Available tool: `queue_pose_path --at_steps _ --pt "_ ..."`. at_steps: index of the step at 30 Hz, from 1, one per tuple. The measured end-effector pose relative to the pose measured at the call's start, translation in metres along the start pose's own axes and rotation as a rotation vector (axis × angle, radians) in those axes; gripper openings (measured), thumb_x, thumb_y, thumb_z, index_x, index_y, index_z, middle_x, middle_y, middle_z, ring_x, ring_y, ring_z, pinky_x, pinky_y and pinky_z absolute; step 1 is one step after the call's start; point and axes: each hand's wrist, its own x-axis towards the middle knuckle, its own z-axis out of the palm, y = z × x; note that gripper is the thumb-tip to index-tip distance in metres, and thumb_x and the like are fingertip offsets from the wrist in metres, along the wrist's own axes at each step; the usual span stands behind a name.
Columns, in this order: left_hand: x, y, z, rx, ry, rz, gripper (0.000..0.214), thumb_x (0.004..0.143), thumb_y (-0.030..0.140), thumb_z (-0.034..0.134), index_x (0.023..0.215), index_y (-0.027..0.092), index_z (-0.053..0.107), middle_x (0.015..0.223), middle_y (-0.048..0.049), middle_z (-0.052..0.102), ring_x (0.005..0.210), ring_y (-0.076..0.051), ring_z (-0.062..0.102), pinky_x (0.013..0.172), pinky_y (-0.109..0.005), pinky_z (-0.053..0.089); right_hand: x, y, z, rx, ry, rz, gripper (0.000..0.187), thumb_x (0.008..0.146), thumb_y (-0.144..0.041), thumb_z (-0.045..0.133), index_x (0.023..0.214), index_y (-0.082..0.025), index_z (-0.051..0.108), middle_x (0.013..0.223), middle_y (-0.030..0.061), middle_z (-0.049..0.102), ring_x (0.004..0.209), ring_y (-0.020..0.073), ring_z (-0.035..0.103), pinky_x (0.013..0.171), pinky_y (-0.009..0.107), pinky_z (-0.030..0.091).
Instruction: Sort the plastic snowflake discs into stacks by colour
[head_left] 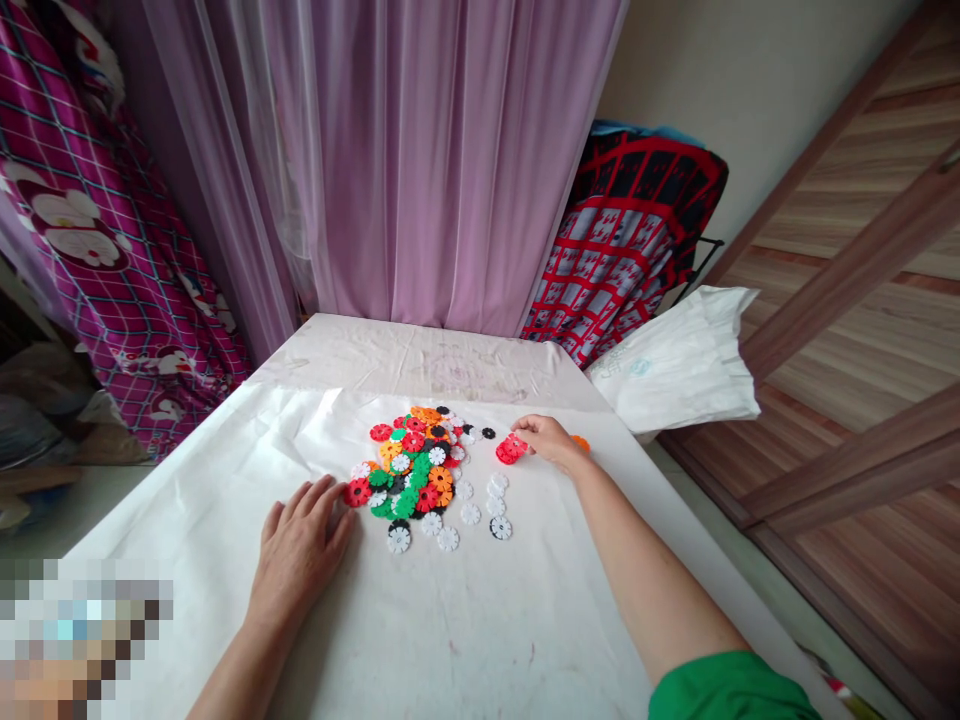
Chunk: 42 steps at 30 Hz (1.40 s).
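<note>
A pile of small plastic snowflake discs (420, 465) in red, green, orange, white and black lies on the white-covered table (465, 620). My left hand (300, 545) rests flat on the cloth, fingers spread, its tips right beside a red disc (358, 492) at the pile's left edge. My right hand (549, 440) lies to the right of the pile with fingers pinched on red discs (510, 450). An orange disc (580, 442) peeks out behind that hand. A few white discs (450, 530) and a black one (500, 527) lie loose at the pile's near side.
A pink curtain (420, 170) hangs behind the table. A red and black patterned cloth (622, 250) and a white plastic bag (682, 365) sit at the back right. Pink cartoon-print fabric (97, 230) stands at the left. Wooden flooring runs along the right.
</note>
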Motion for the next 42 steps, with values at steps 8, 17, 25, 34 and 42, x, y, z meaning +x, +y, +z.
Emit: queue_pose_path --at_steps 8,17,25,34,42 --pt "0.001 -0.004 0.002 -0.003 0.005 0.011 0.044 0.095 0.043 0.038 0.127 0.027 0.063 0.144 -0.0078 0.057 0.136 -0.028 0.045 0.113 -0.052 0.03 0.001 0.007 0.01 -0.064 0.026 0.003 0.018 0.08 -0.022 0.055 0.087 -0.018 0.071 0.085 0.0023 0.073 0.075 0.0155 0.066 0.076 0.027 0.053" --pt "0.0 0.0 -0.001 0.012 -0.019 0.004 0.046 0.096 0.044 0.034 0.128 0.026 0.061 0.145 -0.007 0.056 0.137 -0.028 0.045 0.114 -0.051 0.029 -0.023 0.006 0.009 -0.28 -0.05 -0.106 0.062 0.074 -0.03 0.074 0.133 -0.02 0.058 0.135 0.0115 0.061 0.118 0.0222 0.06 0.101 0.035 0.046" --pt "0.0 -0.001 0.001 0.014 -0.003 0.008 0.044 0.096 0.043 0.036 0.128 0.025 0.062 0.145 -0.0077 0.056 0.137 -0.029 0.045 0.113 -0.052 0.03 -0.019 -0.029 0.046 -0.454 0.037 -0.361 0.033 0.088 -0.027 0.059 0.12 -0.025 0.068 0.125 0.0064 0.067 0.116 0.021 0.06 0.103 0.035 0.044" --pt "0.0 0.001 -0.001 0.015 -0.029 0.001 0.045 0.096 0.042 0.036 0.129 0.025 0.061 0.146 -0.0077 0.055 0.138 -0.029 0.044 0.114 -0.053 0.031 -0.053 -0.077 0.133 -0.581 -0.074 -0.424 0.05 0.093 -0.044 0.057 0.139 -0.024 0.055 0.154 0.012 0.043 0.144 0.0282 0.034 0.116 0.05 0.027" --pt "-0.001 0.001 0.0 -0.009 -0.011 0.004 0.044 0.096 0.042 0.038 0.13 0.026 0.06 0.146 -0.007 0.055 0.138 -0.029 0.044 0.115 -0.053 0.029 -0.109 -0.058 0.143 -0.556 -0.094 -0.638 0.039 0.096 -0.047 0.054 0.129 -0.029 0.063 0.15 0.0072 0.049 0.142 0.0256 0.037 0.117 0.046 0.026"
